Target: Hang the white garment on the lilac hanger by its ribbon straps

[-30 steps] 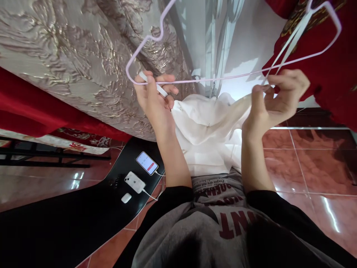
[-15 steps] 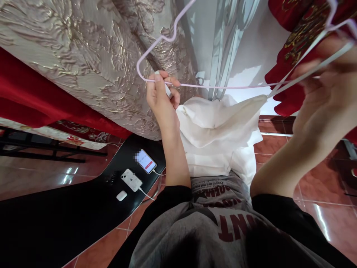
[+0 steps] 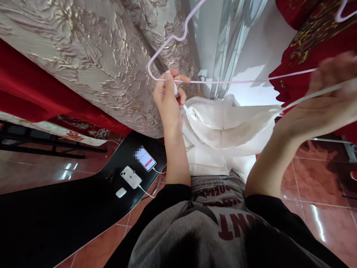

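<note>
While the left hand [image 3: 169, 93] pinches a white strip [image 3: 176, 90] at one lower corner of the lilac hanger [image 3: 237, 81], the right hand has shifted outward from its position a moment ago, and the near corner of the white garment [image 3: 231, 130] has followed. That garment lies over the wearer's lap, below the hanger's bar, with a pale strap [image 3: 309, 97] running past the right wrist. Judged by its straight line, the strap is under tension. Right-hand fingers are blurred; their grip cannot be told.
</note>
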Available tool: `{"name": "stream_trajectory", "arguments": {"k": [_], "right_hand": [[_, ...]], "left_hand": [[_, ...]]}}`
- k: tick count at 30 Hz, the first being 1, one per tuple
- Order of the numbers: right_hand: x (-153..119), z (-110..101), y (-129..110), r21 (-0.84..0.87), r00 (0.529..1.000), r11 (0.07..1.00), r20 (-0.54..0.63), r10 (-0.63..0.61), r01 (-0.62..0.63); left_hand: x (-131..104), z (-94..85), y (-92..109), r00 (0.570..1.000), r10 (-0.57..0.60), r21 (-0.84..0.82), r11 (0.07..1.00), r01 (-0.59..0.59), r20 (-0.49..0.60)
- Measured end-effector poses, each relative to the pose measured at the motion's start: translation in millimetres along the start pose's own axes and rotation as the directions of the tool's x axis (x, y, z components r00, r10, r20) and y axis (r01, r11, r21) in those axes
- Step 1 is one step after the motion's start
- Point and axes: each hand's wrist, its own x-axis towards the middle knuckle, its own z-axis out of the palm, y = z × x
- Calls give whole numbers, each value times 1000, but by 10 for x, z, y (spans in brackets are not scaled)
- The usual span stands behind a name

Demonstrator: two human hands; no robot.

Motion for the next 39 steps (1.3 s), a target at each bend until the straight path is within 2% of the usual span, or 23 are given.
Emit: {"name": "stream_trajectory", "arguments": {"k": [1,2,3,4,6,8,11,15,17,19,22,24,26,27,28,30,32,33,34,36,39], "right_hand": [[-99,135,35,11,980,990,136,-142,142],[-166,243,85,-44,949,985,276,-149,168],[-205,319,142,-100,898,974,416,-143,202],[-221,364,200,-194,844,963,533,-57,187],[-215,382,297,-332,782,926,620,73,177],[-188,351,356,-405,764,894,634,121,194],[-149,300,375,-431,793,881,598,116,196],[-130,271,317,-402,820,904,561,115,149],[-142,271,266,-402,813,907,565,138,125],[-159,278,210,-424,805,899,568,171,108],[-174,281,134,-442,804,892,562,197,90],[-168,266,97,-445,813,890,551,188,95],[-154,235,71,-449,823,887,540,176,105],[-148,218,63,-453,828,885,533,174,106],[-143,202,59,-455,831,884,530,172,107],[-140,181,66,-454,830,884,532,167,112],[-150,183,90,-460,833,878,532,155,131],[-160,192,105,-467,836,873,528,149,140],[-171,207,120,-474,841,868,522,142,147],[-199,242,144,-481,846,863,515,135,155],[-233,273,156,-434,842,889,527,117,149]], "left_hand": [[-7,4,-24,1000,-6,0,1000,6,9],[-14,6,-44,1000,-5,-1,1000,5,20],[-21,4,-59,999,0,-2,1000,0,32],[-27,-1,-65,999,-1,0,1000,1,47],[-36,-32,-50,999,-6,2,1000,6,54],[-41,-96,-5,1000,1,6,1000,-1,23],[-32,-250,88,993,119,83,990,-117,-19],[41,-426,201,924,380,222,898,-379,42],[101,-423,262,902,419,216,876,-431,100],[164,-345,344,915,361,205,896,-393,178],[261,-147,503,938,204,280,917,-284,282],[334,-27,598,906,152,344,890,-300,396],[404,36,640,846,103,358,875,-327,523],[429,39,630,837,66,350,888,-297,543],[442,26,596,849,29,337,910,-240,527],[414,-37,460,904,-16,294,948,-122,427],[314,-106,266,959,7,202,977,-66,282],[246,-128,166,985,32,84,995,-46,167],[173,-137,75,995,26,-15,1000,-25,97],[39,-110,-59,999,-5,-101,995,9,38],[-58,-18,-130,1000,15,-20,1000,-15,14]]}}
